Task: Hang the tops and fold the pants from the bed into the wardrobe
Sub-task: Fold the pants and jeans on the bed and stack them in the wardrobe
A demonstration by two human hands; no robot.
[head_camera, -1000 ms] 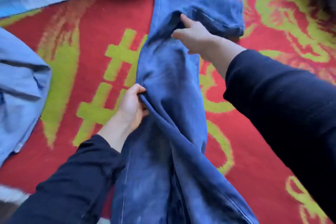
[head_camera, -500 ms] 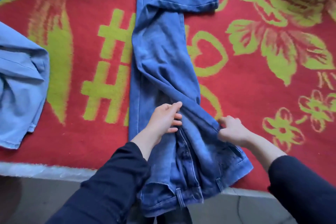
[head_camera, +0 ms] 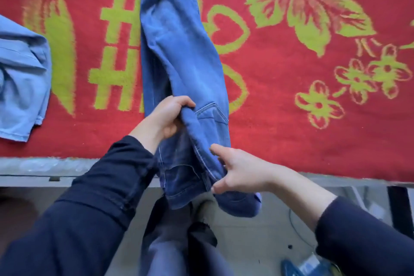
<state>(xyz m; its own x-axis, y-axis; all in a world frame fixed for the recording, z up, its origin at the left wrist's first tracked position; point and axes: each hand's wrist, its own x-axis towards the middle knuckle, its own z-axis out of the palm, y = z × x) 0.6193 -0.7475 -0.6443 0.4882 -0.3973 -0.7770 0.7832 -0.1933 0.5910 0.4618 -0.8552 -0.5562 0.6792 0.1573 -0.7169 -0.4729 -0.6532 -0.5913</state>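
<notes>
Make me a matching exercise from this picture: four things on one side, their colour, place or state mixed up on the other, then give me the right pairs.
Things:
1. jeans
2. light blue garment
3. blanket
4. left hand

Descriptions:
A. red with yellow-green flowers
B. grips a raised fold of denim
C. crumpled at the left edge of the view
D. laid out lengthwise, waist end over the near edge of the bed

Pairs: 1-D, 2-C, 3-A, 4-B
</notes>
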